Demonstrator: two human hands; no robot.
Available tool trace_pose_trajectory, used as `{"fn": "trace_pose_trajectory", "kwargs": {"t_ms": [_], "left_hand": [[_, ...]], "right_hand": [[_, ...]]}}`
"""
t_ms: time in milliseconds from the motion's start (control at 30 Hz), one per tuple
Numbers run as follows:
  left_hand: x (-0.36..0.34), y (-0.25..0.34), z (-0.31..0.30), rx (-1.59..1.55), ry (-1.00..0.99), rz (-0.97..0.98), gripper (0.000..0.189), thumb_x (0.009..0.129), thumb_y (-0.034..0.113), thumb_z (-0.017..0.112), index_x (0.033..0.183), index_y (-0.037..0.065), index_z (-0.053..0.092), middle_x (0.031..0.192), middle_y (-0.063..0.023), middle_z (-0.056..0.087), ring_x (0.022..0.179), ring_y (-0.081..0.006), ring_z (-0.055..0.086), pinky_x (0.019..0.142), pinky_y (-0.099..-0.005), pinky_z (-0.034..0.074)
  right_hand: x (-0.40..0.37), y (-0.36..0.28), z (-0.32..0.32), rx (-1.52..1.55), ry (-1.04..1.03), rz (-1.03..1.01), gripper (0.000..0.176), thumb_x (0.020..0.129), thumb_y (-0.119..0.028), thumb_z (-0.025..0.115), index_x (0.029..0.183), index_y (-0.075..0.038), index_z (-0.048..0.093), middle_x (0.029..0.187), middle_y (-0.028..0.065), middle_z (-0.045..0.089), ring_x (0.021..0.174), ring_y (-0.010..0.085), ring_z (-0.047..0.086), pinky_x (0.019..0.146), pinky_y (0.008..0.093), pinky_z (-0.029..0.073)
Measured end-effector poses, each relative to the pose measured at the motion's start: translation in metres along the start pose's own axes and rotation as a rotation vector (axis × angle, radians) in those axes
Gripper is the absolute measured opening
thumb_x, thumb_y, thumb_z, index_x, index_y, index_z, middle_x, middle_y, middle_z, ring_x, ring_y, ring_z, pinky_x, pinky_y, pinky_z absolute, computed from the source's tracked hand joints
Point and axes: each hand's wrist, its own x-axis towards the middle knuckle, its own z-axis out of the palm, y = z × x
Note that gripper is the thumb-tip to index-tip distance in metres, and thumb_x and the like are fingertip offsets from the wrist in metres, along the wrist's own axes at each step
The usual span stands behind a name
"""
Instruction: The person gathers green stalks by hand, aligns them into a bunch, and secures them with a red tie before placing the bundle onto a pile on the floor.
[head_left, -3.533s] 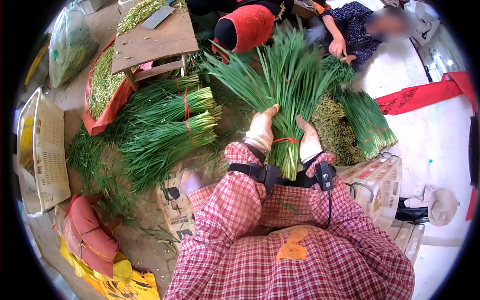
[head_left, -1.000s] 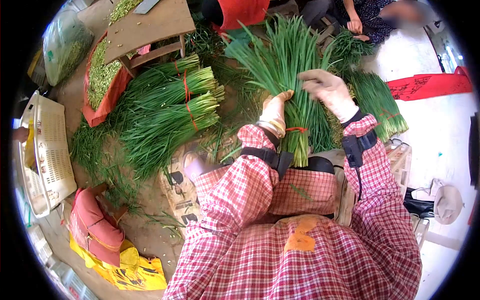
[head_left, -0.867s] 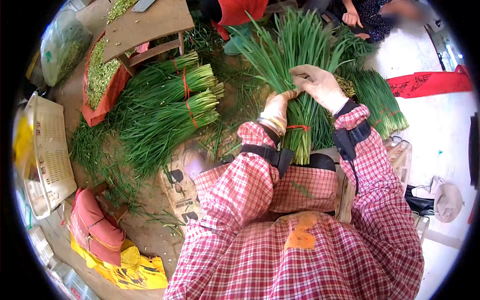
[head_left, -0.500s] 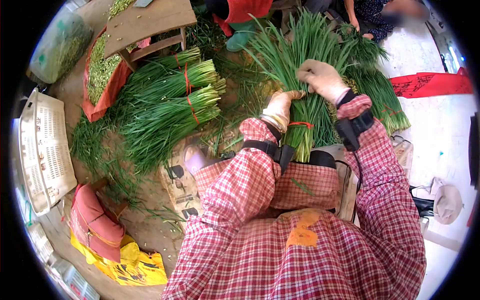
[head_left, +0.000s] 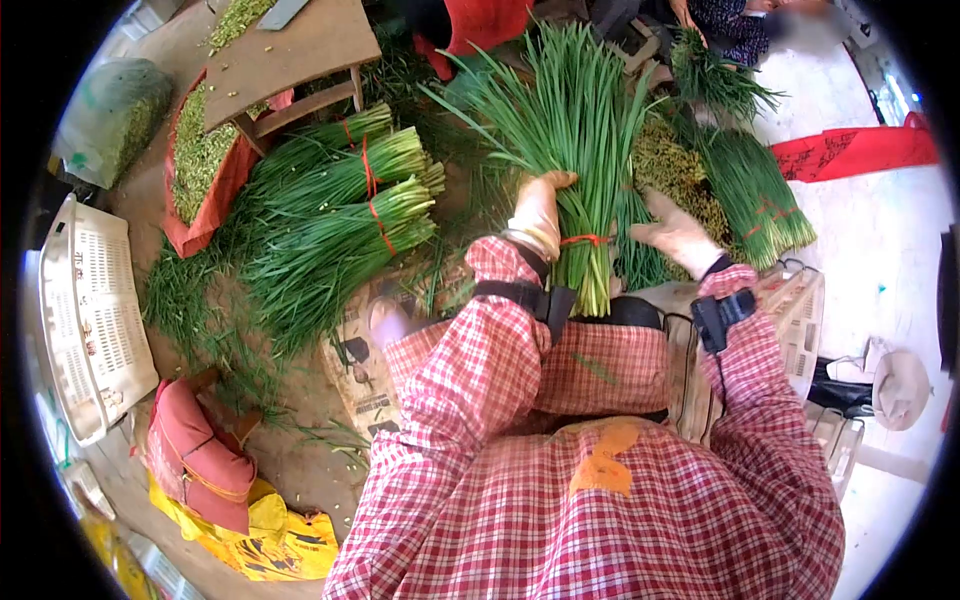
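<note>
A thick bundle of garlic chives (head_left: 595, 125) stands in front of me, its leaves fanned out away from me and its pale stem ends by my lap. A red band (head_left: 585, 240) circles it near the stems. My left hand (head_left: 538, 208), in a light glove, grips the bundle's left side just above the band; part of its fingers is hidden behind the leaves. To the right, my right hand (head_left: 678, 236) is apart from the bundle, with fingers spread and nothing in them. Loose green leaves (head_left: 640, 250) lie between that hand and the bundle.
Several tied chive bundles (head_left: 340, 215) lie on the floor at left, and another bundle (head_left: 755, 190) at right. A wooden stool (head_left: 290, 65), a red sack of trimmings (head_left: 200, 150), a white crate (head_left: 100, 310) and a padded seat (head_left: 200, 450) surround them. A co-worker's hand (head_left: 685, 12) shows at top right.
My right hand has come off the bundle's leaves, moved down to the right and opened. The bundle has shifted slightly left and stands more upright, still in my left hand.
</note>
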Motion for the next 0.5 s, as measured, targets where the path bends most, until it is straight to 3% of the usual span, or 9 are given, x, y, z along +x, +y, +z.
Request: {"fn": "trace_pose_trajectory", "kwargs": {"t_ms": [33, 67, 133, 167, 200, 233, 267, 333, 500], "left_hand": [[0.033, -0.007, -0.015, 0.123, -0.004, 0.171, 0.026, 0.087, 0.011, 0.066, 0.11, -0.001, 0.06, 0.097, -0.0149, 0.069, 0.075, -0.0312, 0.068, 0.07, -0.0455, 0.059], [0.017, -0.005, -0.006, 0.219, -0.006, 0.248, 0.037, 0.085, 0.01, 0.07, 0.119, -0.002, 0.059, 0.102, -0.0135, 0.069, 0.082, -0.028, 0.067, 0.077, -0.0393, 0.057], [0.004, -0.011, 0.006, 0.197, -0.052, 0.396, 0.045, 0.085, 0.009, 0.07, 0.126, -0.001, 0.056, 0.105, -0.0121, 0.068, 0.089, -0.0255, 0.067, 0.083, -0.0352, 0.054], [0.008, -0.009, 0.003, 0.218, -0.034, 0.449, 0.05, 0.085, 0.006, 0.07, 0.131, 0.001, 0.053, 0.108, -0.0113, 0.068, 0.093, -0.0234, 0.066, 0.085, -0.0342, 0.053], [0.013, 0.0, -0.003, 0.263, -0.183, 0.448, 0.053, 0.084, 0.004, 0.07, 0.133, 0.001, 0.051, 0.108, -0.0114, 0.068, 0.092, -0.0231, 0.066, 0.084, -0.0344, 0.053], [0.011, 0.004, -0.002, 0.268, -0.148, 0.477, 0.051, 0.083, 0.003, 0.069, 0.131, 0.001, 0.052, 0.107, -0.0114, 0.069, 0.091, -0.023, 0.067, 0.083, -0.0346, 0.054], [0.008, 0.007, -0.002, 0.27, -0.102, 0.502, 0.049, 0.082, 0.002, 0.069, 0.129, 0.0, 0.053, 0.106, -0.0115, 0.069, 0.089, -0.0228, 0.067, 0.082, -0.0348, 0.054], [0.002, 0.015, -0.001, 0.184, 0.004, 0.456, 0.032, 0.082, 0.005, 0.07, 0.114, 0.004, 0.062, 0.097, -0.0075, 0.07, 0.086, -0.0236, 0.066, 0.079, -0.0372, 0.054], [0.026, 0.014, -0.02, 0.032, -0.059, 0.374, 0.024, 0.09, 0.024, 0.063, 0.105, 0.007, 0.068, 0.099, -0.0067, 0.071, 0.086, -0.026, 0.066, 0.084, -0.041, 0.053]], "right_hand": [[0.025, 0.005, 0.018, 0.024, -0.003, -0.024, 0.106, 0.081, -0.049, 0.076, 0.155, -0.001, 0.018, 0.157, 0.0283, 0.025, 0.146, 0.0378, 0.027, 0.121, 0.0441, 0.022], [0.026, -0.033, 0.03, -0.041, 0.124, 0.024, 0.093, 0.082, -0.044, 0.076, 0.15, 0.002, 0.031, 0.147, 0.0294, 0.042, 0.137, 0.0375, 0.043, 0.115, 0.0454, 0.034], [0.051, -0.042, 0.051, 0.529, 0.227, -0.063, 0.066, 0.085, -0.031, 0.074, 0.135, 0.005, 0.049, 0.126, 0.0243, 0.061, 0.114, 0.0335, 0.062, 0.099, 0.0414, 0.049], [0.046, -0.057, 0.055, 0.84, 0.277, -0.095, 0.054, 0.085, -0.025, 0.072, 0.127, 0.005, 0.054, 0.116, 0.0198, 0.065, 0.103, 0.0299, 0.064, 0.091, 0.0384, 0.051], [0.043, -0.072, 0.056, 1.149, 0.318, -0.133, 0.042, 0.086, -0.019, 0.07, 0.119, 0.005, 0.059, 0.105, 0.0152, 0.069, 0.092, 0.0262, 0.067, 0.083, 0.0353, 0.053], [0.052, -0.075, 0.063, 1.045, 0.448, -0.148, 0.035, 0.085, -0.011, 0.067, 0.115, 0.006, 0.06, 0.105, 0.0144, 0.069, 0.09, 0.0235, 0.066, 0.082, 0.0342, 0.052], [0.064, -0.074, 0.072, 0.99, 0.472, -0.255, 0.033, 0.085, -0.009, 0.066, 0.115, 0.004, 0.06, 0.104, 0.0136, 0.069, 0.09, 0.022, 0.065, 0.083, 0.0342, 0.052], [0.066, -0.072, 0.08, 0.902, 0.48, -0.278, 0.033, 0.086, -0.009, 0.066, 0.116, 0.004, 0.059, 0.105, 0.0129, 0.068, 0.092, 0.0208, 0.064, 0.085, 0.0336, 0.05], [0.059, -0.063, 0.081, 1.136, 0.374, -0.381, 0.043, 0.087, -0.012, 0.067, 0.125, 0.002, 0.054, 0.112, 0.0101, 0.066, 0.097, 0.0209, 0.062, 0.09, 0.0331, 0.049]]}}
